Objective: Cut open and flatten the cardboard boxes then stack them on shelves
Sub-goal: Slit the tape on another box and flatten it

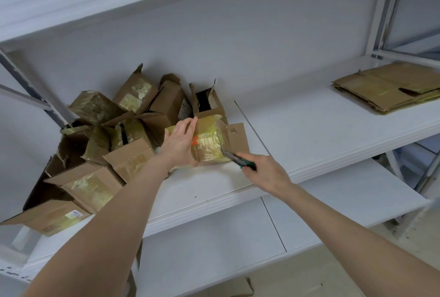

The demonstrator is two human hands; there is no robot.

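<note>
Brown cardboard wrapped in yellowish glossy tape makes up the taped box [209, 139], which sits on the white shelf [309, 130]. The left hand [181, 144] grips its left side, fingers pressed together over the top edge and the thumb at the bottom edge. At the box's lower right corner the right hand [264, 170] holds a green-handled knife [238, 160]. Its fingers are curled round the handle but are mostly hidden under the back of the hand. The blade is blurred, so whether it has entered the tape cannot be told. Left of the box lies a pile of unflattened boxes [107, 135], overlapping so that several show only in part, and the nearest is cut off by the frame's edge. Well to the right of the box rests a flattened stack [390, 87], clipped at the right edge. Below the box a lower shelf [238, 237] shows.
</note>
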